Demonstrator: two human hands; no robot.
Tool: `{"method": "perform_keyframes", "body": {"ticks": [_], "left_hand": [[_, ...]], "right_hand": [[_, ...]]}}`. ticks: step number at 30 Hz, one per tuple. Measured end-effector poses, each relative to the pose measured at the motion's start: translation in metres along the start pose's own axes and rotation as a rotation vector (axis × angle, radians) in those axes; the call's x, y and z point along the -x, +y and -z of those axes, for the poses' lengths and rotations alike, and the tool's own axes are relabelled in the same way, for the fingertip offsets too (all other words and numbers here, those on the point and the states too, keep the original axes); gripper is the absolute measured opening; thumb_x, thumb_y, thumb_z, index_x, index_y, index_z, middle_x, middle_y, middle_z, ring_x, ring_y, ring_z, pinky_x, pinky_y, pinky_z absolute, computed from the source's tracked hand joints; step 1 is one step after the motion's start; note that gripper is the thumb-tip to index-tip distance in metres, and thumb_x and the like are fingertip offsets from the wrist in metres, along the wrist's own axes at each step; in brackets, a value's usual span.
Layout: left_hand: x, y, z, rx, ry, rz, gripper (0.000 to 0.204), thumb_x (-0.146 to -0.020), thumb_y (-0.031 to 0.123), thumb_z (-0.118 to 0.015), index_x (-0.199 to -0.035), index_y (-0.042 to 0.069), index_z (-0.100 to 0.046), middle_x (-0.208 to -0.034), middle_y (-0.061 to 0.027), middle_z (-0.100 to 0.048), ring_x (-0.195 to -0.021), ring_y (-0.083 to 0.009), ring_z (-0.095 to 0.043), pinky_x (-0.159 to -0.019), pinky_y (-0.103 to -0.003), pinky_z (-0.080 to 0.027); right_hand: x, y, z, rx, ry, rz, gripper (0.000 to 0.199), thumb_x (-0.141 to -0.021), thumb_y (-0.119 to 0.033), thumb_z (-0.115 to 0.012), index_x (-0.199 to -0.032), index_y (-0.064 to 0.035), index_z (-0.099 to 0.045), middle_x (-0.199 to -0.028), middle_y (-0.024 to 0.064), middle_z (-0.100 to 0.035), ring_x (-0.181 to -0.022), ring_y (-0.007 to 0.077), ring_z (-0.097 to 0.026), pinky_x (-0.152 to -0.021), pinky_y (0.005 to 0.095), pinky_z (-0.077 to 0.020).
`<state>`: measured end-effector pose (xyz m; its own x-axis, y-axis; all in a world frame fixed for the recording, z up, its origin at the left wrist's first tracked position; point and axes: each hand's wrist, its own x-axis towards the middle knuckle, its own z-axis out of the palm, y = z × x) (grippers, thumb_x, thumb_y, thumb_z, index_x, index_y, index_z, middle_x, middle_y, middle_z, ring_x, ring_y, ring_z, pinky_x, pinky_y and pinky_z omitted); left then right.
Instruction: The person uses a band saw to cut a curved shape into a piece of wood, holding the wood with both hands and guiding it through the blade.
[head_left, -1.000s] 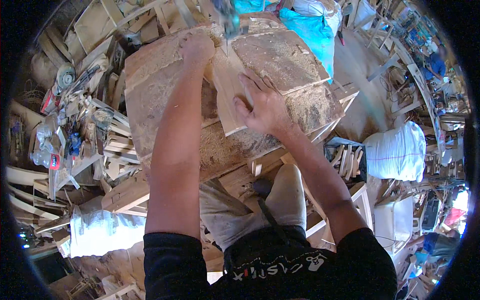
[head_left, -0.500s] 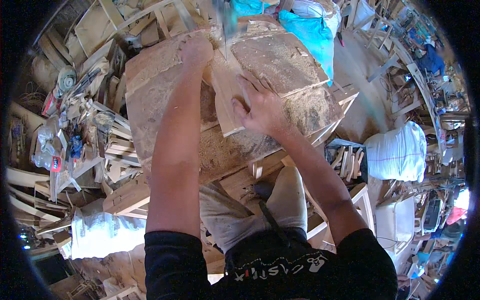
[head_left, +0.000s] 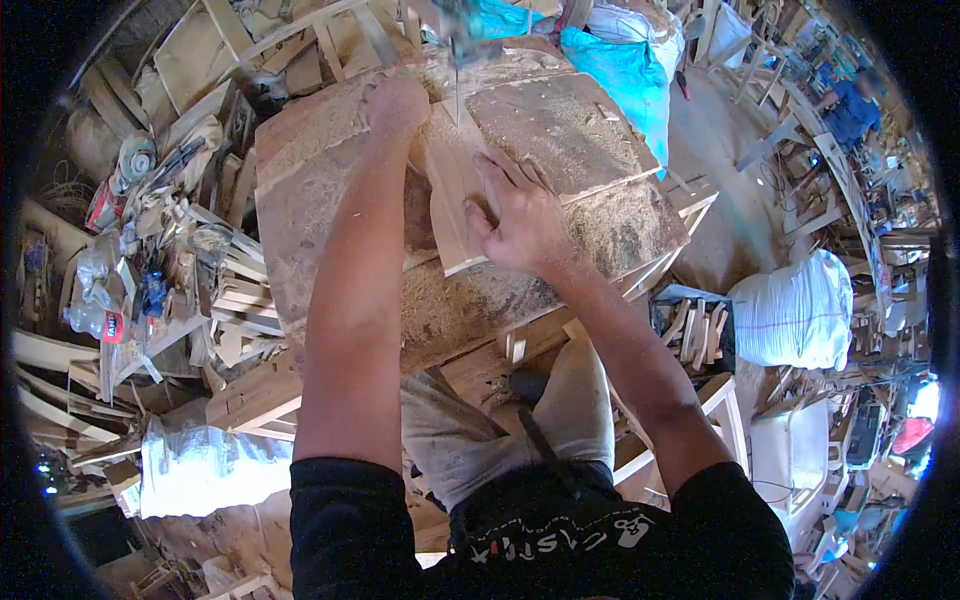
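Observation:
A pale wooden board [head_left: 455, 205] lies flat on a sawdust-covered saw table [head_left: 560, 130]. A thin upright saw blade [head_left: 457, 92] meets the board near its far end. My right hand [head_left: 522, 215] presses on the board's right side, its fingers stretched forward and the thumb spread apart. Farther ahead, to the left of the blade, my left hand [head_left: 396, 104] has its fingers curled at the board's far left edge; its fingertips are partly hidden. Part of the saw's upper housing [head_left: 455, 20] shows blurred at the top.
Wood offcuts [head_left: 245, 295] are heaped on the left, with a plastic bottle [head_left: 95, 320] among them. A turquoise sack [head_left: 625, 85] stands beyond the table's far right corner. On the right are a white sack [head_left: 795, 310] and a crate of wood pieces [head_left: 695, 325].
The whole view has shifted slightly. Both hands stay on the board, which keeps nearly the same place at the blade; any feed is too small to tell surely.

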<state>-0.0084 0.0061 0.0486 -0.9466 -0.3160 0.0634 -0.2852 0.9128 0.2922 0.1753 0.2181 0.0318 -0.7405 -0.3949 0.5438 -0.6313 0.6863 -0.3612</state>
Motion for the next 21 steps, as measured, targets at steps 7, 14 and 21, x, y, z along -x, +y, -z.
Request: {"method": "perform_keyframes", "body": {"ticks": [7,14,21], "left_hand": [[-0.034,-0.023,-0.023,0.085,0.037,-0.020,0.050,-0.096,0.023,-0.053,-0.143,0.007,-0.056,-0.153,-0.0222,-0.050,-0.143,-0.0442,-0.042,-0.111,-0.060,-0.040],[-0.018,-0.005,-0.010,0.094,0.013,-0.079,0.049,-0.096,0.024,-0.053,-0.142,0.006,-0.058,-0.152,-0.0204,-0.051,-0.141,-0.0422,-0.046,-0.112,-0.061,-0.037],[-0.034,-0.018,-0.014,0.055,0.026,-0.037,0.050,-0.097,0.024,-0.053,-0.143,0.006,-0.057,-0.152,-0.0226,-0.049,-0.141,-0.0443,-0.045,-0.111,-0.065,-0.036]], "right_hand": [[-0.005,-0.007,-0.008,-0.011,0.031,0.028,0.057,-0.088,-0.026,-0.066,-0.135,0.0043,-0.054,-0.140,0.0270,-0.056,-0.125,0.0474,-0.057,-0.115,0.0581,-0.0382],[-0.005,-0.004,-0.002,-0.017,0.067,0.016,0.052,-0.087,-0.019,-0.067,-0.131,0.0062,-0.055,-0.134,0.0303,-0.060,-0.119,0.0479,-0.061,-0.109,0.0562,-0.0437],[-0.009,-0.012,-0.010,-0.016,0.026,-0.009,0.060,-0.086,-0.027,-0.066,-0.134,0.0052,-0.050,-0.137,0.0293,-0.057,-0.128,0.0463,-0.056,-0.114,0.0599,-0.0384]]}}
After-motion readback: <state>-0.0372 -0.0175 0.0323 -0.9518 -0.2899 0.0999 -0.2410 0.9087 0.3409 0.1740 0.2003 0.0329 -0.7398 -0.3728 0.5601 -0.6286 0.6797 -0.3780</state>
